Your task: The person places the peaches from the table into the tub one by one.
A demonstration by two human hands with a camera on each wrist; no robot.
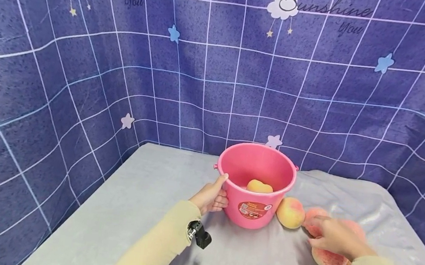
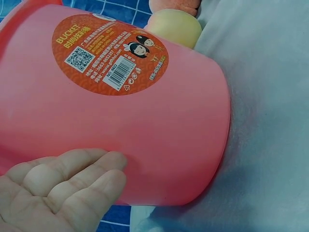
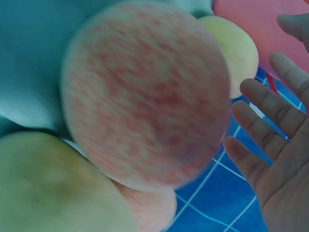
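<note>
A pink bucket (image 1: 255, 184) stands a little right of centre in the head view, on a table covered with a pale grey cloth (image 1: 139, 212). The left hand (image 1: 210, 196) rests against the bucket's left wall, thumb up near the rim, fingers laid flat along the side; in the left wrist view the fingers (image 2: 72, 179) lie straight and loosely together at the lower left of the frame, touching the pink wall just below a round orange label (image 2: 110, 53) (it carries the word BUCKET, a QR code and a barcode). One yellowish peach (image 1: 259, 186) lies inside the bucket, low against the near wall.

Just right of the bucket, touching or almost touching its base, sits a yellow-pink peach (image 1: 290, 213). Further right lies a cluster of redder peaches (image 1: 328, 258), partly covered by the right hand (image 1: 336, 238), which hovers over them at the lower right of the head view. In the right wrist view the right hand's fingers (image 3: 270, 121) are spread and straight at the right edge, holding nothing, beside a large blurred red-speckled peach (image 3: 147, 92) that fills the middle of the frame; whether the palm touches it I cannot tell.

A blue checked backdrop (image 1: 127, 51) with stars and clouds fills the upper part of the head view.
</note>
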